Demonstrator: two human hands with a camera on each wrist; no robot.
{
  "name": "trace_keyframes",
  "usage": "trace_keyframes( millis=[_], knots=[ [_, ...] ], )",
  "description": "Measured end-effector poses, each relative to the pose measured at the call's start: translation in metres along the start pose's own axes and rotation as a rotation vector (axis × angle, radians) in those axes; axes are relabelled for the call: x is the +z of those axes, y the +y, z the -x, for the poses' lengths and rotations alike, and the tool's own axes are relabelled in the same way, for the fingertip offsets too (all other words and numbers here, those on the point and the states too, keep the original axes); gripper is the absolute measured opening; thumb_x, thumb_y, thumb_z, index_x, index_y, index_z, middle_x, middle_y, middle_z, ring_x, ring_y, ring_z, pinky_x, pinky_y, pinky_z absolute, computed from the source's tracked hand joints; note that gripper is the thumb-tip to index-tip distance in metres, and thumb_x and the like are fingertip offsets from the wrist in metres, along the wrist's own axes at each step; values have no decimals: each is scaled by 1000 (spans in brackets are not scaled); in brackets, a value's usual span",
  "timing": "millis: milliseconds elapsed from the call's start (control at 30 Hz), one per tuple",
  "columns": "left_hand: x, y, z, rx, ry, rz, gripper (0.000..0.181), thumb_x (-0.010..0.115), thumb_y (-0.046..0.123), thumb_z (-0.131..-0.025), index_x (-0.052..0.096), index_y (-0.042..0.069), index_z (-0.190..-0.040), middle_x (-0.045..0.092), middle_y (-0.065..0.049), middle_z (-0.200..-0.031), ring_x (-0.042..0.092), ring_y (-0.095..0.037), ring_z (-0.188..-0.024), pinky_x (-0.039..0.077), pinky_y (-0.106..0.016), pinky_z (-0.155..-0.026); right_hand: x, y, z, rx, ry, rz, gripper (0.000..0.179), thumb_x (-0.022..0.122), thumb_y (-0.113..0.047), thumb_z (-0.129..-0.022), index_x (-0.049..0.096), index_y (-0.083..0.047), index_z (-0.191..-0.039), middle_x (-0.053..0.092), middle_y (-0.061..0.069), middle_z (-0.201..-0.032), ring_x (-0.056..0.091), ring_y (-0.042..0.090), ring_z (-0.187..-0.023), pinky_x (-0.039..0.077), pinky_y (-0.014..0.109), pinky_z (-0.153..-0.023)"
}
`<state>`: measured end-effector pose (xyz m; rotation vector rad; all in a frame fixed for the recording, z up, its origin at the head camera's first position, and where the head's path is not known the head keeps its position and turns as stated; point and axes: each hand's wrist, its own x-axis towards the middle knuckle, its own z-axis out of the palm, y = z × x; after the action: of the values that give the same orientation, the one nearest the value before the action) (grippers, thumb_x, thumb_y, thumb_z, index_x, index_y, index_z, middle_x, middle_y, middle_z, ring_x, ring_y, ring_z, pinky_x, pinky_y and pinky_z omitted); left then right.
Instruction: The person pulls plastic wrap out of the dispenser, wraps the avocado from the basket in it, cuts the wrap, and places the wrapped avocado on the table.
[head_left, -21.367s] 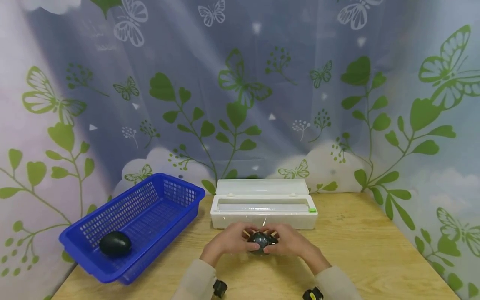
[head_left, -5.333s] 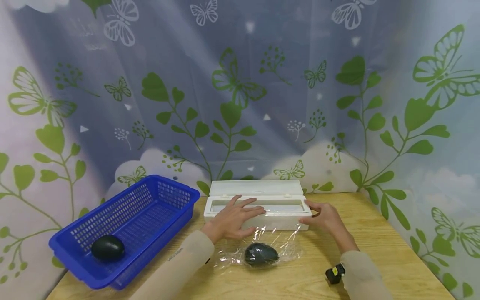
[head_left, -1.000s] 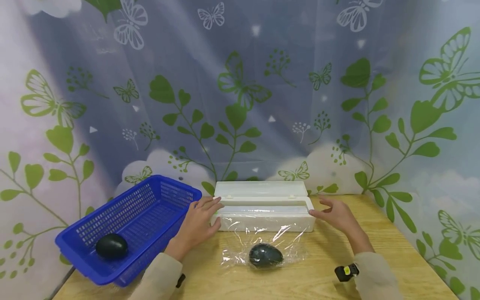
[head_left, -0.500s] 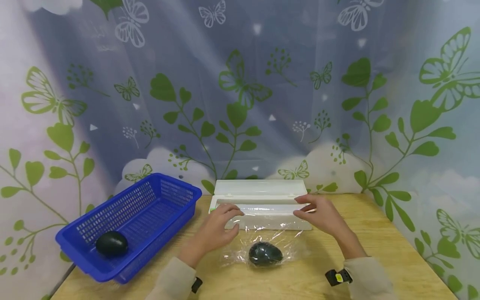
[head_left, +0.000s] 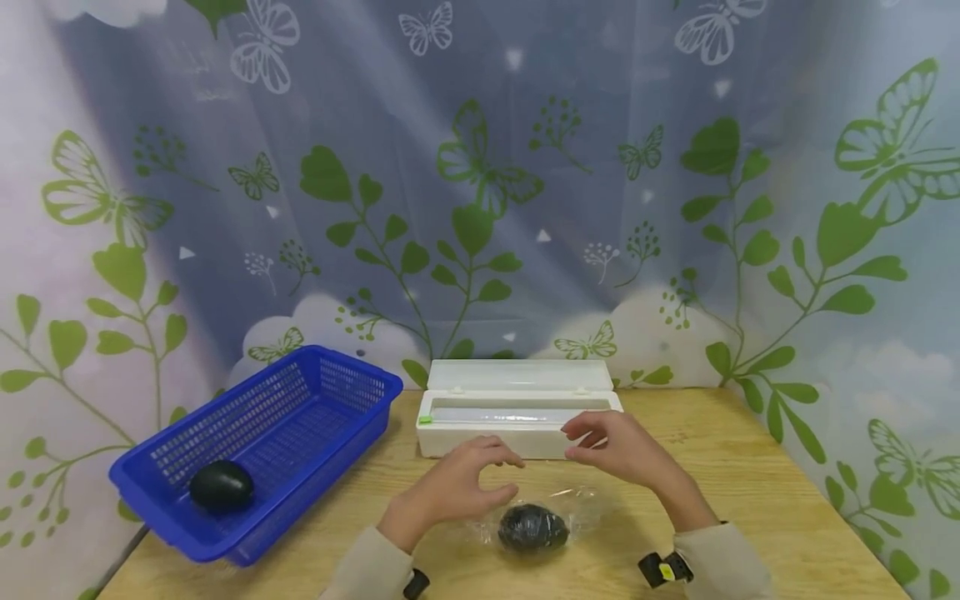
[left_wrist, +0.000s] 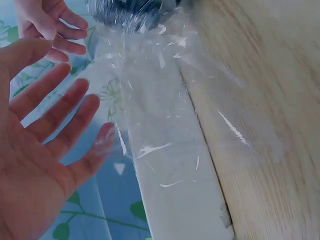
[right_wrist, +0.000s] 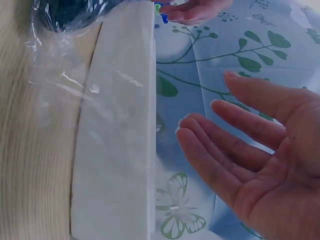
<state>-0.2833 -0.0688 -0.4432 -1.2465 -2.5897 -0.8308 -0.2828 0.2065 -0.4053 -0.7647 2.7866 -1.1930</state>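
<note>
A dark avocado (head_left: 532, 528) lies on the table in front of me, with clear cling film (head_left: 588, 504) over and around it. My left hand (head_left: 457, 483) hovers just left of and above it, fingers spread and thumb apart; in the left wrist view, film (left_wrist: 150, 125) hangs close to the little finger. On the right, my right hand (head_left: 626, 450) is in the air before the dispenser, fingers loosely bent, holding nothing visible. Behind both stands the white cling film dispenser (head_left: 487, 440), lid raised, film roll inside, green slider (head_left: 425, 420) at its left end.
A blue plastic basket (head_left: 300, 492) stands at the left of the wooden table (head_left: 750, 500). Another dark avocado (head_left: 221, 486) lies in its near end. A patterned curtain (head_left: 480, 250) hangs behind the table.
Both hands have come from the dispenser's ends towards the avocado. The film, stretched from dispenser to avocado half a second ago, now lies loose near the avocado. The slider, formerly right, is at the left.
</note>
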Motion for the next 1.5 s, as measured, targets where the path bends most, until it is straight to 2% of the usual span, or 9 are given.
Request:
trace_keyframes(
  millis=[167,300,467,567,700,800,967,1200,1500],
  knots=[
    [2,4,1,27,-85,33,24,68,33,-87,67,25,-110,64,13,-102,57,-1,-92,49,-19,-82,8,-3,1,-25,-49,3,26,67,-27,-89,66,-13,-109,68,8,-107,67,17,-88,55,24,-72],
    [4,3,2,54,-151,66,22,69,32,-87,69,20,-106,67,7,-102,61,-5,-91,50,-19,-80,12,-6,2,-30,-95,-5,25,66,-29,-89,66,-14,-109,68,6,-105,67,17,-88,55,24,-72],
    [3,3,2,58,-141,49,19,69,32,-86,69,22,-103,67,9,-99,61,-4,-91,51,-20,-81,13,-9,2,-56,-92,5,22,66,-28,-89,67,-14,-107,69,4,-103,68,17,-86,55,23,-72],
    [-1,6,1,67,-138,74,19,70,30,-86,69,23,-103,68,8,-99,62,-7,-89,52,-22,-80,12,-11,1,-68,-86,13,22,67,-28,-89,67,-14,-105,69,4,-102,67,16,-85,54,22,-71],
    [-6,15,0,91,-190,141,17,70,26,-86,70,18,-101,69,3,-97,63,-10,-84,53,-20,-75,11,-12,1,-80,-92,12,21,68,-27,-88,67,-13,-104,70,4,-100,67,14,-84,54,22,-70],
    [-5,20,0,101,-224,139,15,69,26,-87,71,17,-99,68,6,-95,61,-4,-83,52,-17,-73,10,-15,3,-76,-111,12,18,68,-28,-88,68,-15,-102,70,1,-96,67,11,-81,54,22,-68],
    [1,13,2,43,-213,115,16,59,23,-95,70,17,-104,68,7,-101,59,2,-90,53,-20,-78,10,-22,6,-91,-151,20,9,68,-26,-88,68,-20,-96,70,-4,-88,65,8,-76,53,22,-66],
    [9,3,3,-73,-208,25,22,52,15,-98,67,13,-114,68,4,-113,61,-7,-107,51,-26,-92,13,-31,8,-151,-215,18,7,68,-26,-88,69,-19,-89,69,-6,-81,64,5,-71,54,23,-64],
    [9,-5,4,-160,-197,-53,22,53,13,-97,68,11,-113,69,3,-112,62,-11,-108,50,-28,-95,14,-44,15,-239,-400,29,5,70,-19,-87,70,-20,-82,69,-10,-79,63,-2,-70,54,19,-65]
  ],
)
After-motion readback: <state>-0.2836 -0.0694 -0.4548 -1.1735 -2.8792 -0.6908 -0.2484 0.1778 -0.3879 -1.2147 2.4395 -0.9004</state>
